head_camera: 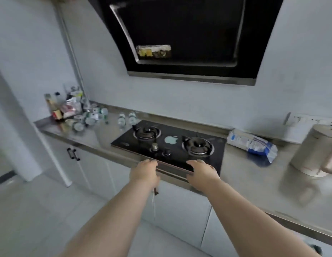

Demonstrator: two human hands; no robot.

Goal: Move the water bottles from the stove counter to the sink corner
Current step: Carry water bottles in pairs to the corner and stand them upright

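Note:
Two small clear water bottles (126, 119) with pale labels stand upright on the steel counter (98, 134), just left of the black gas hob (170, 147). Several more bottles (91, 117) lie on their sides in a heap further left, toward the corner. My left hand (144, 170) is held out at the hob's front edge, fingers relaxed, holding nothing. My right hand (202, 173) is beside it over the hob's front right part, palm down, also with nothing in it. Both hands are well short of the bottles.
Sauce bottles and packets (63, 108) crowd the far left corner. A blue and white bag (252, 144) lies right of the hob. A pale round appliance (315, 151) stands at the far right. A black range hood (187, 38) hangs above. White cabinet doors (83, 164) run below the counter.

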